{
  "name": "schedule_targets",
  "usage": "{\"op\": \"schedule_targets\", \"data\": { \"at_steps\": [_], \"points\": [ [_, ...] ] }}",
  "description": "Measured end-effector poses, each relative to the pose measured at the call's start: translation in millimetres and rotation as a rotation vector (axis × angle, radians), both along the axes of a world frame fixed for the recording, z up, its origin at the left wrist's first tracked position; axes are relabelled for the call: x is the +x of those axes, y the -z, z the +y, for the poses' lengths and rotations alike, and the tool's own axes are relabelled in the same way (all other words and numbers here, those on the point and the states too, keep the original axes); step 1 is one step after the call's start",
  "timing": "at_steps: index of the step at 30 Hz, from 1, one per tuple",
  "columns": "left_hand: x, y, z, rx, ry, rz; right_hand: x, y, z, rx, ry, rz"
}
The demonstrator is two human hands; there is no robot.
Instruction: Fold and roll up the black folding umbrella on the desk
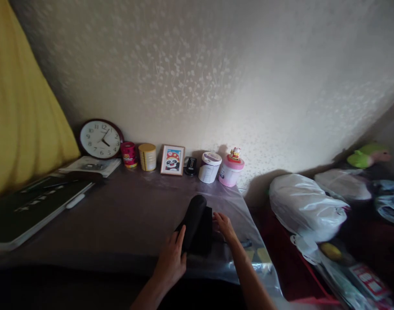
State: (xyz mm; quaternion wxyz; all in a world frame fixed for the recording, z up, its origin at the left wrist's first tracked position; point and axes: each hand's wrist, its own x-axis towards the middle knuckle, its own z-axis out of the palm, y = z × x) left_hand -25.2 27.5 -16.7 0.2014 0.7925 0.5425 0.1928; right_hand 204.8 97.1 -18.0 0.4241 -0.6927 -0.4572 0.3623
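Note:
A dark rolled or folded cloth bundle (197,224) lies on the near right part of the table (119,219). My left hand (171,258) rests against the bundle's near left side, thumb pressed on it and fingers curled. My right hand (224,226) touches its right side, fingers bent against the cloth. Both forearms come in from the bottom edge.
Along the wall stand a round clock (100,138), a red tin (128,154), a yellow tin (147,156), a framed panda picture (172,159), a white tub (209,167) and a pink jar (231,170). Books (32,202) lie left. Plastic bags (305,206) pile up right.

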Motion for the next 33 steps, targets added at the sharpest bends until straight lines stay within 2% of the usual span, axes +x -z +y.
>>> {"op": "schedule_targets", "data": {
  "at_steps": [6, 12, 16, 21, 26, 33],
  "points": [
    [-1.4, 3.7, 3.3, -0.028, 0.004, -0.057, -23.8, -6.5, -11.5, -0.008, -0.028, 0.069],
    [-3.1, 6.7, 5.8, -0.036, -0.004, -0.112, -44.7, -11.4, -8.3, -0.025, -0.039, 0.041],
    [-3.6, 7.9, 6.9, -0.024, -0.003, -0.118, -55.6, -9.5, -1.9, 0.042, -0.022, -0.043],
    [-4.9, 9.2, 8.8, -0.02, -0.015, -0.117, -69.9, -12.2, 5.9, 0.144, -0.075, -0.078],
    [-8.4, 12.0, 12.9, -0.019, -0.019, -0.103, -84.1, -18.6, 13.1, 0.186, -0.073, -0.236],
    [-9.2, 18.5, 12.7, 0.028, -0.039, -0.113, -94.5, -21.9, 13.9, 0.129, -0.086, -0.456]
  ]
}}
